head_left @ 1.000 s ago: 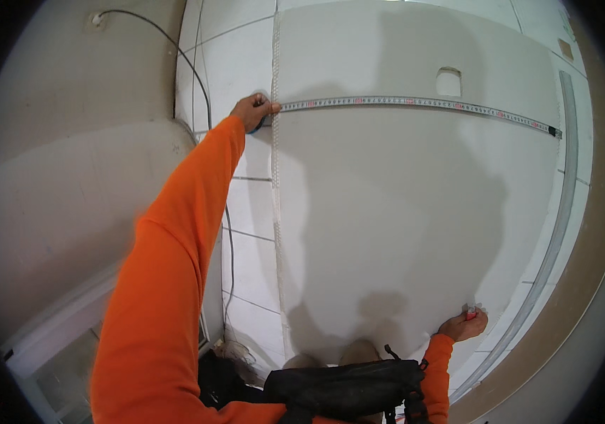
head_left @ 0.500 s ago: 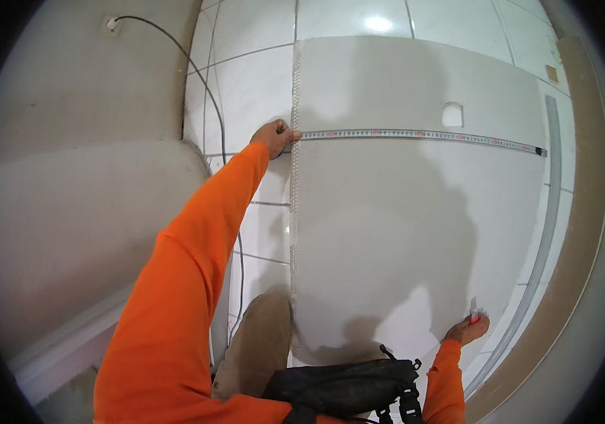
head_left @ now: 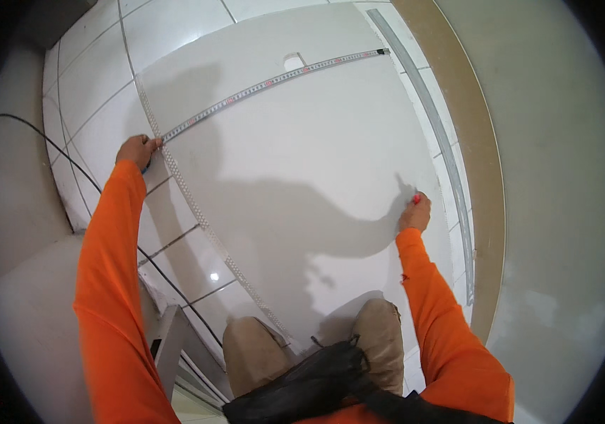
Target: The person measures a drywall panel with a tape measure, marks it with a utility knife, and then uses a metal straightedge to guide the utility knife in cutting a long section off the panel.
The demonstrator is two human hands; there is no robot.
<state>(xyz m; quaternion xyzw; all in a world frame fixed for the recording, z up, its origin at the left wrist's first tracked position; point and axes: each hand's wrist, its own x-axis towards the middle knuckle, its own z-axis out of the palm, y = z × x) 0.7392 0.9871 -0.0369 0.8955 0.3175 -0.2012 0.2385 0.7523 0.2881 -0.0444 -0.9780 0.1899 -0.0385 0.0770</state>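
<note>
A large pale grey board lies flat on the tiled floor, with a perforated strip along its left edge. Across its far part stretches a tape measure, its hooked tip at the board's right edge. At the left edge my left hand is closed on the tape, pinching it; the tape's case is mostly hidden by the hand. Over the right part of the board, my right hand grips a red-handled utility knife. The knife is apart from the tape.
A small cut-out opens in the board beyond the tape. Along the right lie a grey metal profile and a brown strip beside the wall. On the left a black cable crosses the tiles. A black bag hangs at my waist.
The view has turned, so the board now slants. My right hand has moved farther up over the board with the knife. My left hand stays on the tape at the left edge.
</note>
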